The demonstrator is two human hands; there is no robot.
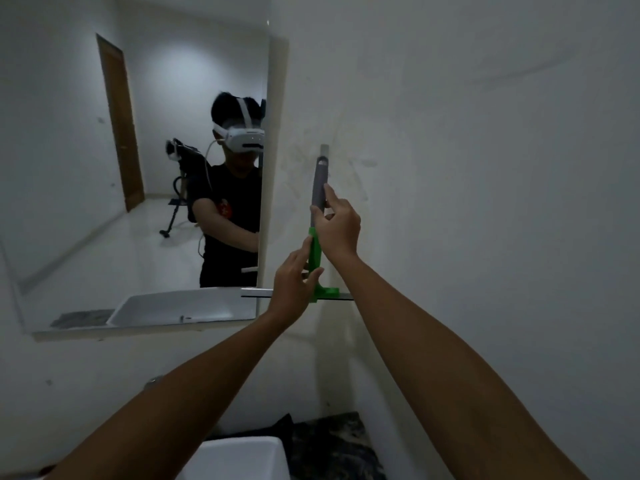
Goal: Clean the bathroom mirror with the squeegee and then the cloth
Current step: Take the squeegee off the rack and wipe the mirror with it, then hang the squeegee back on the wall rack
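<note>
Both hands hold a squeegee upright against the wall, just right of the mirror [138,168]. The right hand [337,226] is closed around the grey handle, likely to steer it. The left hand [294,278] rests with fingers loosely curled on the green neck, seemingly steadying it. The squeegee [317,244] points blade down, its blade overlapping the mirror's lower right edge. Below, near the viewer, a white sink [239,459] sits in a dark tabletop [332,445]. No cloth is visible.

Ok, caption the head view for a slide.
Both hands, left hand and right hand, grip the squeegee against the wall beside the mirror.
</note>
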